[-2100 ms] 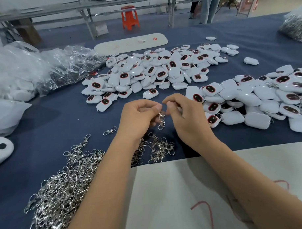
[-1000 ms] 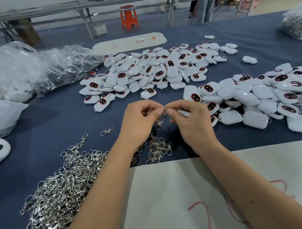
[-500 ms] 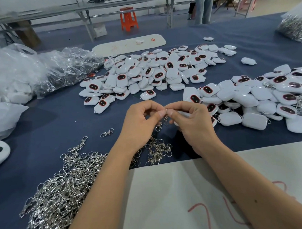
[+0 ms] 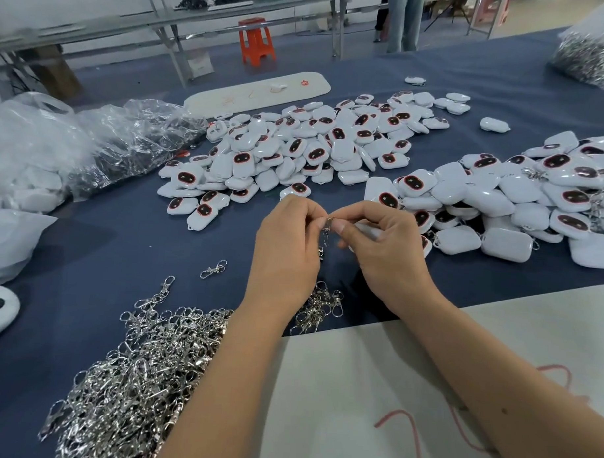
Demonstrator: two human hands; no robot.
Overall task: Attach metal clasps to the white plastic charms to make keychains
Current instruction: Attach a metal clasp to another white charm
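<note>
Both hands meet at centre above the blue cloth [image 4: 97, 252]. Left hand [image 4: 288, 249] pinches the top of a metal clasp [image 4: 325, 236], which dangles; right hand [image 4: 388, 252] pinches the same joint, fingers curled round a white charm [image 4: 369, 231], mostly hidden. Risk: the ring may slip off the charm's loop if either pinch loosens, dropping the clasp into the loose clasps below. Count: two hands, one clasp held, one charm held; two charm heaps [image 4: 306, 150], [image 4: 521, 195], each too many to count; clasp pile [image 4: 134, 377] uncountable.
</note>
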